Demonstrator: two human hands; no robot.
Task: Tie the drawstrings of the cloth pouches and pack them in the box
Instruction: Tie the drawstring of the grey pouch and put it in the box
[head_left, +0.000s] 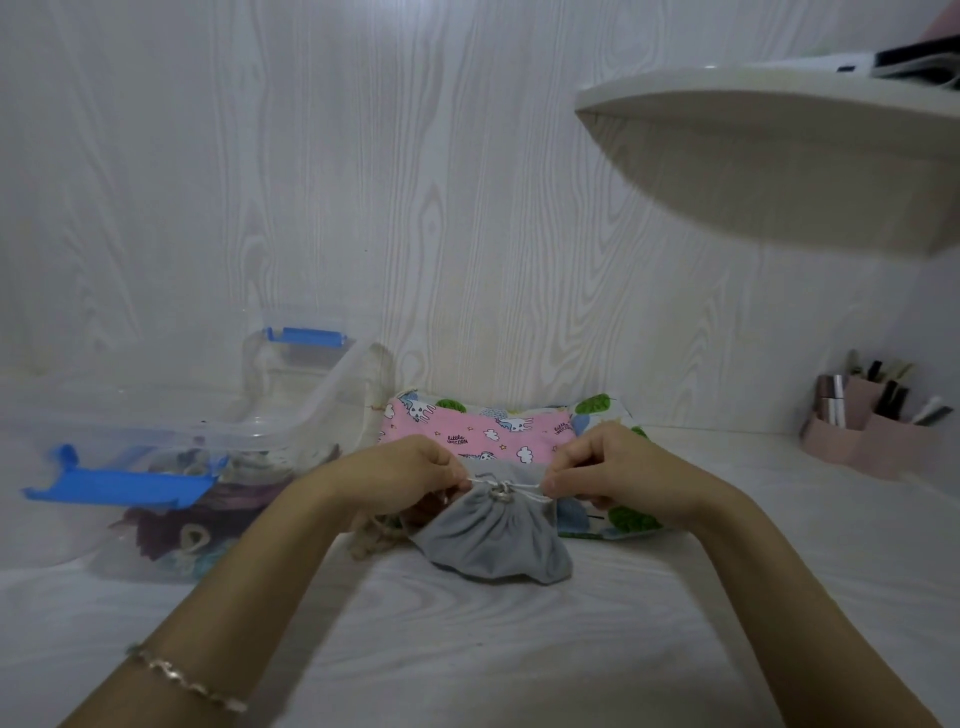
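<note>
A grey cloth pouch lies on the white table in front of me, its mouth gathered tight. A white drawstring runs across its neck, knotted at the middle. My left hand pinches the string's left end and my right hand pinches its right end, and both pull outward. Behind the grey pouch lies a pink unicorn-print pouch on a white pouch with green and blue prints. A clear plastic box with blue latches stands at the left and holds several pouches.
A beige cord or pouch peeks out under my left hand. A pink organiser with pens and tubes stands at the far right. A white shelf juts out overhead at the upper right. A wood-grain wall closes the back.
</note>
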